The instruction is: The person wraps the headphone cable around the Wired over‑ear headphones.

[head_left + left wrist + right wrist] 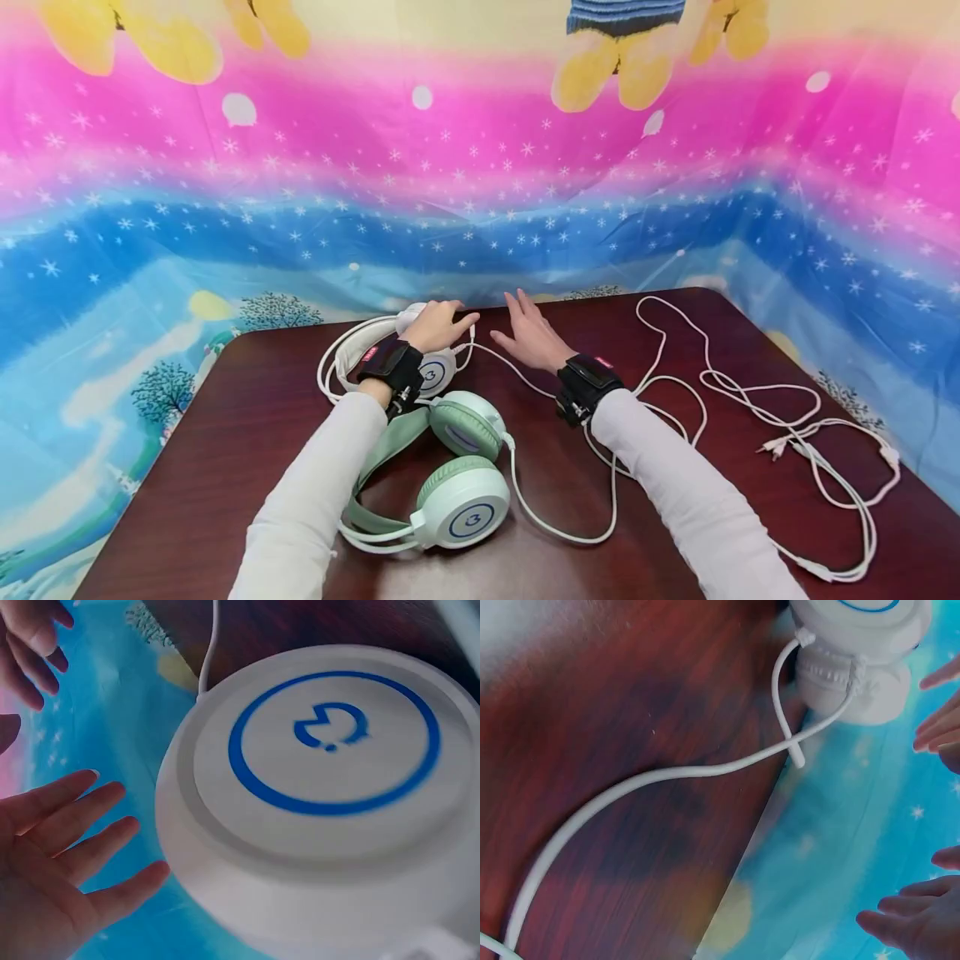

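My left hand (438,325) hovers over the white headphones (437,372), fingers loosely extended and holding nothing. In the left wrist view, its fingers (97,847) spread beside the white ear cup (330,757), which bears a blue ring and logo. To the right, my right hand (534,335) is held over the far table edge, fingers extended, nothing in its grasp. The right wrist view shows part of that hand (919,915), well apart from the white headphones (862,630) and their cable (682,772). Both headphones lie towards the left, the pale green headphones (465,503) nearer me.
White cables (750,408) sprawl in loops over the right side of the dark wooden table (225,433). Small plugs (772,448) lie among them. The green headphones' cord (558,533) curves beneath my right forearm. A colourful printed cloth (480,167) hangs behind the table.
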The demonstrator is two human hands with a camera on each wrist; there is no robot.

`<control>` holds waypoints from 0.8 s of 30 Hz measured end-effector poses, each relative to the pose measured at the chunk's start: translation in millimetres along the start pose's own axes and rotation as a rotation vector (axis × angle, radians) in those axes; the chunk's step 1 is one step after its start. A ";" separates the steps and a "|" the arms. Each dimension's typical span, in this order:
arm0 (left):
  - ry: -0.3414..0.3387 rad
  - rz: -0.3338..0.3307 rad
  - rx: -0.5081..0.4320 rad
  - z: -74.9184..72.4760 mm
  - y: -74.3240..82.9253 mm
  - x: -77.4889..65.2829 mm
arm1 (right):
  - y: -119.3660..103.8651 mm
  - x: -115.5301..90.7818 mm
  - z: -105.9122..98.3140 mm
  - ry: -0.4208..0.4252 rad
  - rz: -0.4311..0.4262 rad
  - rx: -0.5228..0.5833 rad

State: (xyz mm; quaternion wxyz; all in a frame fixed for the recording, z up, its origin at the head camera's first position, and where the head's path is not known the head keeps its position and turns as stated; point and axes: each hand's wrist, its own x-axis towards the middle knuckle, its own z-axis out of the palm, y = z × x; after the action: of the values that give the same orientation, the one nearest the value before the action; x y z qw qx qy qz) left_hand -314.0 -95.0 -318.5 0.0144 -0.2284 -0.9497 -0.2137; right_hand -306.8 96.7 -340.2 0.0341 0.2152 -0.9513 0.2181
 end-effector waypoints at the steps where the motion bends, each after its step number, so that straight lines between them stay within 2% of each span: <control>1: 0.008 0.018 0.021 0.2 0.8 -2.8 | 0.0 -2.5 0.6 0.008 -0.016 0.008; 6: 0.039 0.104 0.135 3.3 5.1 -16.3 | -3.0 -15.0 5.4 0.029 -0.103 0.024; 9: 0.035 0.154 0.148 6.1 6.3 -24.3 | -6.3 -22.7 8.9 0.029 -0.134 0.040; 16: 0.001 0.206 0.108 7.7 11.7 -45.4 | -11.4 -39.2 15.3 0.031 -0.187 0.097; 24: 0.037 0.305 0.048 13.8 10.6 -64.1 | -8.4 -60.6 20.8 0.020 -0.198 0.169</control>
State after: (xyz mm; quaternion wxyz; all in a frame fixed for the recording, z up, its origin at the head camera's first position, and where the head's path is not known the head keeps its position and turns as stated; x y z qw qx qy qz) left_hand -251.0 -108.2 -334.9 0.0695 -0.3659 -0.9083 -0.1905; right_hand -247.8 104.8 -365.2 0.0468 0.3079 -0.9032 0.2953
